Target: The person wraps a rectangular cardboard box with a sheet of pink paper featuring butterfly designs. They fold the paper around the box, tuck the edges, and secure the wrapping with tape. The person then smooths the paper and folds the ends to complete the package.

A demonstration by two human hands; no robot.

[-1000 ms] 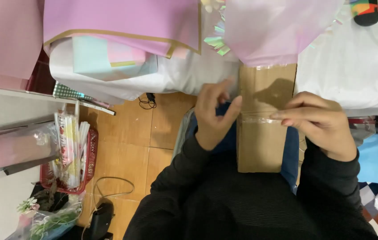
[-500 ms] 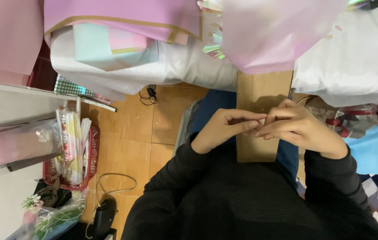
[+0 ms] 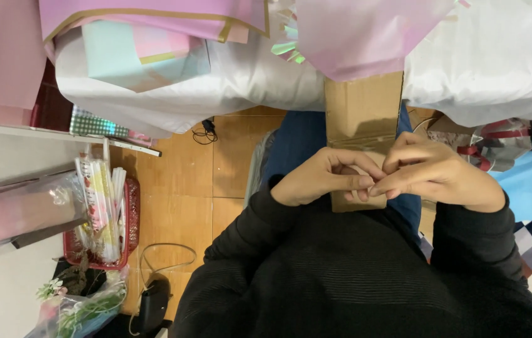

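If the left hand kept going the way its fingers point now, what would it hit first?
The left hand points toward the right hand, and their fingertips already meet over the cardboard piece on the lap. So it would most likely press straight into the right hand's fingers; depth between them is hard to judge.

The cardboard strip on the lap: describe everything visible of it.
The cardboard strip is plain brown, flat and rectangular, with a crosswise crease or band near its middle. It lies lengthwise on the person's blue-clad lap, its far end tucked under a pink sheet. The left hand and right hand meet over its near part, fingers pinched together, hiding some of it. Its near edge shows just below the fingers.
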